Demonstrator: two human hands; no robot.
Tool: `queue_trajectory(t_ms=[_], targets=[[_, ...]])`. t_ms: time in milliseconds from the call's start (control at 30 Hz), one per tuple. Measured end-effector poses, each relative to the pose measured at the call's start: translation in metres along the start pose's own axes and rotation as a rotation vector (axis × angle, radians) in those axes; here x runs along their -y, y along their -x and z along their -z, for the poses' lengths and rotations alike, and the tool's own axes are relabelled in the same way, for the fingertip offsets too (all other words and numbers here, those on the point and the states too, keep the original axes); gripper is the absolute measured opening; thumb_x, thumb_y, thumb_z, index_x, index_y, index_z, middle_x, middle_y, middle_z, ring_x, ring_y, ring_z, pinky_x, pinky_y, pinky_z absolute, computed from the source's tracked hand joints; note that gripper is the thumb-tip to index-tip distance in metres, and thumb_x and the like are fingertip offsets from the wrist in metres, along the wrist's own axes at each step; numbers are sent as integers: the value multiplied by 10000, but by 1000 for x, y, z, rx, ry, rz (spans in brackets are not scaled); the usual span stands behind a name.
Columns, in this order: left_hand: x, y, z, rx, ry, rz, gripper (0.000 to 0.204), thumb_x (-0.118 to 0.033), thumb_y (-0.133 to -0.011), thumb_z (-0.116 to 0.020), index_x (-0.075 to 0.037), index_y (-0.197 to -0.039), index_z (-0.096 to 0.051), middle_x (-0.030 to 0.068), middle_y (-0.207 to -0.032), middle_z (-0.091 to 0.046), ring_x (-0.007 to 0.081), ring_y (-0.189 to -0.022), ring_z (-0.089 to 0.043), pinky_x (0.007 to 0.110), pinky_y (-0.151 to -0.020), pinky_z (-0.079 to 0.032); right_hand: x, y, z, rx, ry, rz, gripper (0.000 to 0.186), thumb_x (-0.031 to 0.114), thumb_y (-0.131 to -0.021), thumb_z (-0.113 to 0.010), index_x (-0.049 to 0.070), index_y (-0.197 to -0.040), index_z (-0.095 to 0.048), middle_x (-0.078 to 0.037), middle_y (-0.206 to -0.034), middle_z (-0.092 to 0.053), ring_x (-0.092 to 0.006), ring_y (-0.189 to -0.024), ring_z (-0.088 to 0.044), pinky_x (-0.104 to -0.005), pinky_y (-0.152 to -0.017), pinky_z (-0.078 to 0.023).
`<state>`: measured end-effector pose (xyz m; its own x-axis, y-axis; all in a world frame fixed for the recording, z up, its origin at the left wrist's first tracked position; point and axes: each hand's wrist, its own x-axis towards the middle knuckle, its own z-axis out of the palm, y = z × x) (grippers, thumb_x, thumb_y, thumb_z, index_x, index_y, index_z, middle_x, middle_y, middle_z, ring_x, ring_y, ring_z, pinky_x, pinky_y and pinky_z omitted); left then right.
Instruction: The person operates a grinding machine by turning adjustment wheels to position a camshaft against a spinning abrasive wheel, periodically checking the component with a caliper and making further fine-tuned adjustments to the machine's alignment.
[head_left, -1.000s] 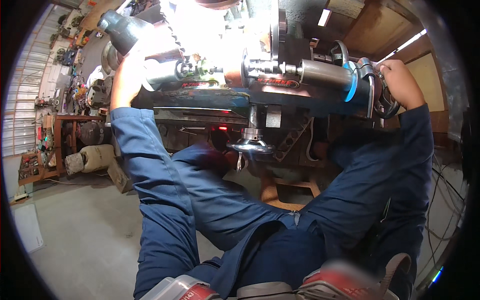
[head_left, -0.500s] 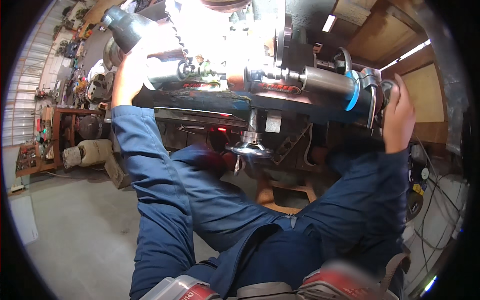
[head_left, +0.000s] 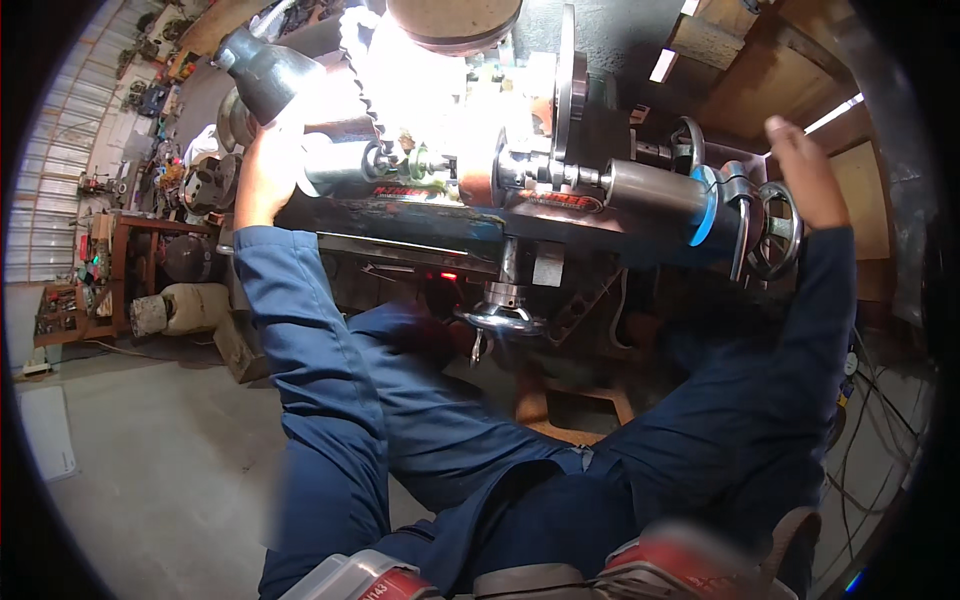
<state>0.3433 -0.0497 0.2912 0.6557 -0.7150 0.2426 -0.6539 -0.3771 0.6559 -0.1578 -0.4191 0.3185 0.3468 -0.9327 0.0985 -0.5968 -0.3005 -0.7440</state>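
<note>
A workshop grinding machine with a long dark bed (head_left: 400, 215) stands in front of me. At its right end, my right hand (head_left: 808, 178) is raised beside a metal handwheel (head_left: 778, 232), fingers stretched out and nothing in them. Left of that wheel are a steel cylinder (head_left: 655, 185) and a bent lever (head_left: 741, 225). My left hand (head_left: 268, 168) is at the outer end of the left steel cylinder (head_left: 345, 165), just below a dark lamp head (head_left: 268, 75). Strong glare washes out its fingers, so its grip does not show. A small workpiece between the cylinders is too bright to make out.
A second handwheel (head_left: 505, 318) juts from the machine's front toward my knees. A round grinding wheel (head_left: 572, 95) rises behind the bed. To the left are a gas cylinder (head_left: 180, 308) and a cluttered bench (head_left: 125, 225). Cables (head_left: 870, 440) hang at the right.
My right hand has come off the right handwheel and lifted up and away from it, fingers stretching out. The left hand stays at the left cylinder. The view has shifted slightly.
</note>
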Motion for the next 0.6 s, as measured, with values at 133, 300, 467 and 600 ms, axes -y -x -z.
queue_trajectory(t_ms=[133,300,467,600], targets=[[2,3,1,-21,20,-108,304,-229,-1018,-537,16,-1163,-641,56,-889,-672,130,-796,-611,306,-731,-495,-2,-5,-4,581,363,34,522,405,-971,-561,-57,-1209,-609,-191,-1113,-682,-278,-1018,-646,-354,-890,-488],[-1,3,3,26,17,-32,290,-216,-1011,-540,33,-1123,-637,78,-889,-681,150,-797,-617,318,-740,-497,8,53,4,187,621,260,416,306,-981,-528,1,-1254,-602,-248,-1172,-654,-403,-1099,-622,-454,-924,-479],[-1,1,4,-6,-67,-108,274,-196,-999,-550,37,-1111,-642,122,-938,-703,176,-826,-642,336,-769,-503,11,85,-5,28,605,265,353,229,-1008,-480,67,-1297,-600,-197,-1160,-674,-398,-1034,-643,-453,-871,-487],[10,6,5,-69,-219,-82,276,-192,-999,-578,52,-1114,-635,135,-1003,-707,174,-867,-655,321,-776,-513,8,97,-15,-177,587,421,338,171,-1015,-465,96,-1311,-613,-150,-1110,-699,-341,-910,-663,-425,-821,-495]])
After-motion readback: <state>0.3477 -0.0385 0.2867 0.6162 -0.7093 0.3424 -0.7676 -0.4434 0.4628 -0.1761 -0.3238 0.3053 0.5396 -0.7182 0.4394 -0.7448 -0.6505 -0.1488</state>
